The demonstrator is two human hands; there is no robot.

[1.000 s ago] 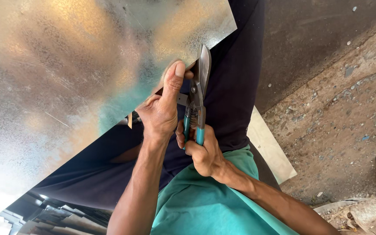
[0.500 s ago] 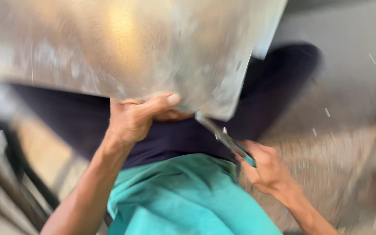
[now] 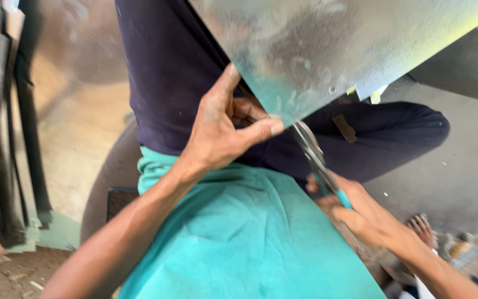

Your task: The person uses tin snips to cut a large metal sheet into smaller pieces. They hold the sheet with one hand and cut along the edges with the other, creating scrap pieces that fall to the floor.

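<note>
A large shiny galvanised metal sheet (image 3: 333,44) fills the upper middle and right of the head view, over my lap. My left hand (image 3: 222,130) pinches the sheet's lower corner between thumb and fingers. My right hand (image 3: 369,216) grips the teal handles of metal snips (image 3: 313,152), whose blades meet the sheet's edge just right of my left thumb. I wear a teal shirt (image 3: 239,238) and dark trousers (image 3: 178,72).
Dark metal bars (image 3: 26,122) lean at the left over sandy ground. A grey concrete floor (image 3: 466,182) lies at the right. A bare foot (image 3: 424,227) shows at the lower right, beside small blurred objects.
The view has swung round and the sheet now tilts to the upper right. My right hand with the snips has drawn down and away from my left hand, which stays on the sheet's edge.
</note>
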